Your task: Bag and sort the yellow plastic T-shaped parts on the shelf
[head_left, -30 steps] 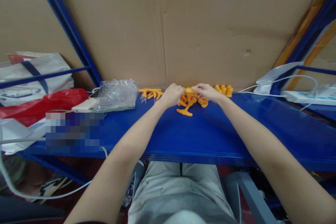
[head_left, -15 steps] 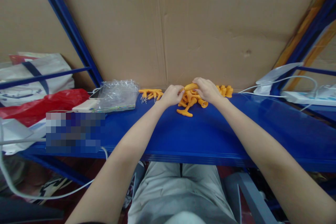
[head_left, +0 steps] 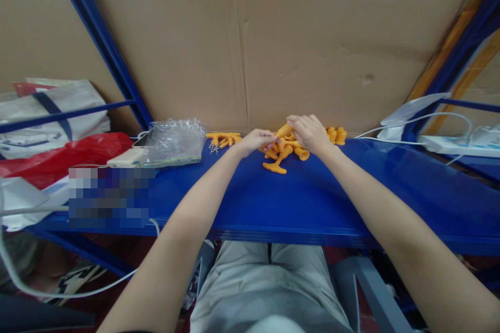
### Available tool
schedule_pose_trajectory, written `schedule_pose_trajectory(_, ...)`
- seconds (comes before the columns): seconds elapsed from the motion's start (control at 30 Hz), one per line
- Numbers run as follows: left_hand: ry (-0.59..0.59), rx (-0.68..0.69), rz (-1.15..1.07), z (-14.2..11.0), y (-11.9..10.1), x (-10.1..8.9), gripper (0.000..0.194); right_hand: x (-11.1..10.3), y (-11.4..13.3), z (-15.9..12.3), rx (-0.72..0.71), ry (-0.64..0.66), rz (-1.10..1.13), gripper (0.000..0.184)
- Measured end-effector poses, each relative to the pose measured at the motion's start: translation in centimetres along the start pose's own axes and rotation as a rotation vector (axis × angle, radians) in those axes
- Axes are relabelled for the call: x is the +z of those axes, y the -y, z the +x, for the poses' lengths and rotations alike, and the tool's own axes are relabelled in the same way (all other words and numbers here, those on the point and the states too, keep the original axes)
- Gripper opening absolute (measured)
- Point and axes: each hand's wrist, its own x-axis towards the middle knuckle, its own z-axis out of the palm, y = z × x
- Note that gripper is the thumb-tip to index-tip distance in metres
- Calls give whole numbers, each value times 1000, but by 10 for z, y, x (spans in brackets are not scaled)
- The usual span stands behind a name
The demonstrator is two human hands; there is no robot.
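My left hand [head_left: 257, 140] is closed, its fingers on the lower left end of an orange plastic corkscrew [head_left: 284, 130]. The fingers of my right hand [head_left: 310, 130] close around its upper right end, so both hands grip it, tilted, above the shelf. My fingers hide its two ends. Directly below lies a pile of orange corkscrews [head_left: 282, 153] with T-shaped handles. Left of my left hand, more orange corkscrews [head_left: 222, 138] show bare metal spirals. Several orange sleeves [head_left: 339, 136] stand just beyond my right hand.
The blue shelf [head_left: 281, 203] meets a cardboard wall [head_left: 250, 52] at the back. Left are a clear plastic bag [head_left: 175, 140], a red bag [head_left: 78, 153] and a pixelated patch. A white power strip [head_left: 461, 145] with cables lies at the right, near a blue post.
The held corkscrew has gone from nearly level to tilted, its left end lower. My left hand has turned and its fingers have shifted; my right hand stays nearly in place.
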Motion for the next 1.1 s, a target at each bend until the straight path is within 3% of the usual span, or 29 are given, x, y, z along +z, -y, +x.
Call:
schedule_pose_trajectory(0.27,44,-99,-160,-5,-7,1,15,-3,2,2,-9,-4,-45,32)
schedule_pose_trajectory(0.6,-163,-120,122,-4,10,-8,19,0,18,4,-17,249,40,34)
schedule_pose_trajectory(0.77,-154,-85,187,-3,11,-8,22,-2,25,8,24,315,8,29)
schedule_pose_trajectory(0.93,-134,-82,197,-2,11,-5,25,-4,30,11,0,309,-36,22)
schedule_pose_trajectory(1.1,-142,-106,147,-2,10,-6,23,-5,27,11,55,276,-88,29)
